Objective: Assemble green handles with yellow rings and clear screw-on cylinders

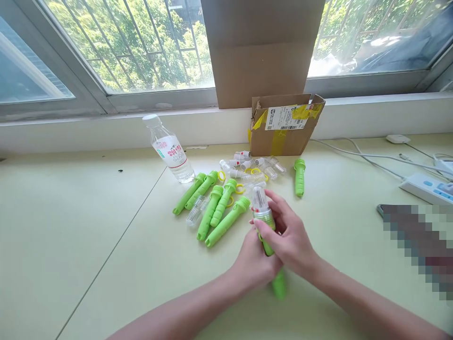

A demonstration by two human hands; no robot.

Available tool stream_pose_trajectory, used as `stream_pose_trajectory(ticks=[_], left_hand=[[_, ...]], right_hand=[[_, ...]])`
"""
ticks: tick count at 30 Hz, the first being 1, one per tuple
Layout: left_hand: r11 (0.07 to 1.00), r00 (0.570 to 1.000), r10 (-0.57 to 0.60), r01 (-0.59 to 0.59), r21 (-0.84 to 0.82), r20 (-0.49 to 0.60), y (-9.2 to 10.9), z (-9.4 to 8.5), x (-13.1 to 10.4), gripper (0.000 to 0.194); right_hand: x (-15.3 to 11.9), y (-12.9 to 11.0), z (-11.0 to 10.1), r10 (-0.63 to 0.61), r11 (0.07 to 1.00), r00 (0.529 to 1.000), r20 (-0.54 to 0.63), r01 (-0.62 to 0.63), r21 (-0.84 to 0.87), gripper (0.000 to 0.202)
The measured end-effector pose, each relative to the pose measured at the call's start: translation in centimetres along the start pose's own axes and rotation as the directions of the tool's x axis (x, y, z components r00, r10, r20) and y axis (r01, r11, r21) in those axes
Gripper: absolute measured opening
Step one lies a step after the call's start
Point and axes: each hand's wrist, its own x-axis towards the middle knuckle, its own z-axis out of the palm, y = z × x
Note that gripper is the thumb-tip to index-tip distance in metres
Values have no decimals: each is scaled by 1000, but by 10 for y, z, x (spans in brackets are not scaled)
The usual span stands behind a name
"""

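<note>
My left hand is wrapped around a green plastic handle, whose lower end sticks out below the fist. On its upper end sits a clear ribbed cap with a printed white piece and a bit of red inside. The fingers and thumb of my right hand close around the cap's base, where it meets the handle. Just left of my hands lie several similar green handles with threaded ends. A loose clear cap rests among them.
Beyond my hands are small white-and-clear parts and yellow rings. Another green handle lies to the right. A water bottle, an open cardboard box, cables, a power strip and a partly blurred dark object surround the area.
</note>
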Motion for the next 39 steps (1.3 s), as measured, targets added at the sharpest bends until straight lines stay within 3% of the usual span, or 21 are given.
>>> stream_pose_trajectory(ticks=[3,6,9,12,17,23,29,33,39], left_hand=[[1000,999,4,-5,29,32,-3,1,-1,33],[989,999,-22,16,147,43,-7,2,-6,36],[974,997,-61,47,221,54,-8,2,-10,39],[969,995,-67,48,243,68,-8,1,-11,36],[959,994,-58,29,283,93,-7,1,-11,34],[952,989,-80,39,303,123,-7,1,-11,32],[948,988,-88,45,315,125,-7,0,-10,31],[948,987,-85,38,316,139,-7,0,-11,31],[940,991,-41,-4,341,125,-7,1,-11,29]], right_hand=[[15,1,-12,31,999,999,-18,-31,15,58],[37,-5,-38,4,993,988,-157,-22,-112,62],[60,1,-74,42,962,942,-333,-129,-242,68],[76,20,-109,81,882,876,-476,-285,-375,67],[82,46,-142,170,728,847,-504,-453,-515,68],[85,46,-150,184,559,843,-505,-512,-652,66],[87,47,-153,175,493,863,-474,-493,-716,62],[86,52,-146,24,391,906,-423,-398,-830,52],[80,57,-130,-122,254,969,-215,-179,-950,37]])
